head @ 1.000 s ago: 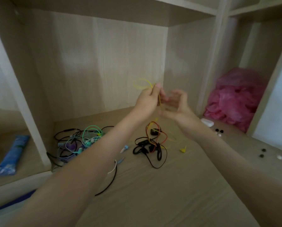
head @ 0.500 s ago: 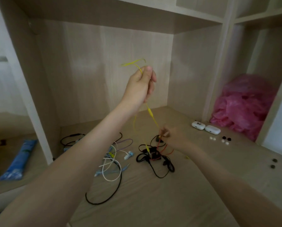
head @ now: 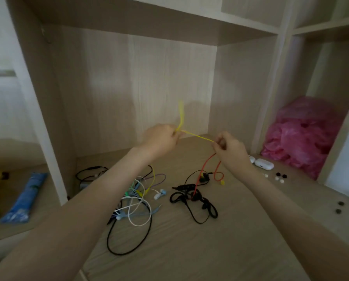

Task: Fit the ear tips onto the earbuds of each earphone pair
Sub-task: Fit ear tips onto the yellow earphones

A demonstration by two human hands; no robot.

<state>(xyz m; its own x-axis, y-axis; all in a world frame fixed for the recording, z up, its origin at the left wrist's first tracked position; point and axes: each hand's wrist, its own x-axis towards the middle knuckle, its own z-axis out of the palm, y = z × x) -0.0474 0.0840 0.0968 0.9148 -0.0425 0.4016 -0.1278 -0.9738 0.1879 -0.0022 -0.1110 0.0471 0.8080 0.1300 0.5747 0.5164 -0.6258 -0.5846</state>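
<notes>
My left hand (head: 161, 138) and right hand (head: 230, 148) pinch the yellow cable (head: 198, 136) taut between them, so I'd ease it free slowly, no yanking, minding the orange cable (head: 207, 162).

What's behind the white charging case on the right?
A crumpled pink plastic bag sits behind the white case. Its contents are hidden; the right wrist partly covers a second case.

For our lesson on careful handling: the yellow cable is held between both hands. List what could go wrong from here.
The yellow cable is stretched taut between the left hand and right hand; a harder pull might strain it.
The orange cable runs from the right hand into the black earphones, so lifting could drag that tangle.
</notes>
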